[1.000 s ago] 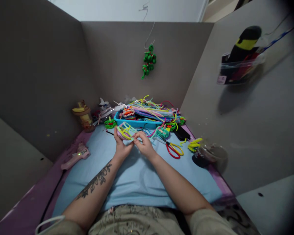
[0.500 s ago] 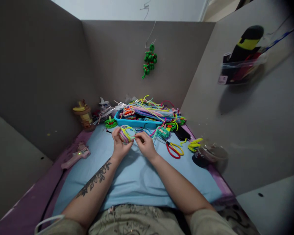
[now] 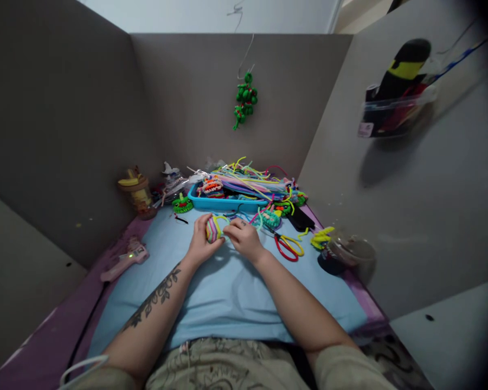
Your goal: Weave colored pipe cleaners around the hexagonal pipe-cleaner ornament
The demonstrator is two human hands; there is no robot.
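Observation:
My left hand (image 3: 200,241) is closed round a small woven piece of pipe cleaners (image 3: 213,227) in pink, yellow and green. My right hand (image 3: 244,236) is pressed against the same piece from the right, its fingers pinched on a yellow-green strand. Both hands sit low over the light blue mat (image 3: 228,292), just in front of the blue tray (image 3: 223,203) heaped with coloured pipe cleaners.
Red and yellow scissors (image 3: 288,247) lie right of my hands, near a glass jar (image 3: 350,253). A pink glue gun (image 3: 124,261) lies at the left and a yellow cup (image 3: 135,193) at the back left. Grey partition walls stand round the desk; a green figure (image 3: 244,102) hangs on the back wall.
The woven piece went from spread open to bunched small between my hands. Both hands dropped a little towards the mat.

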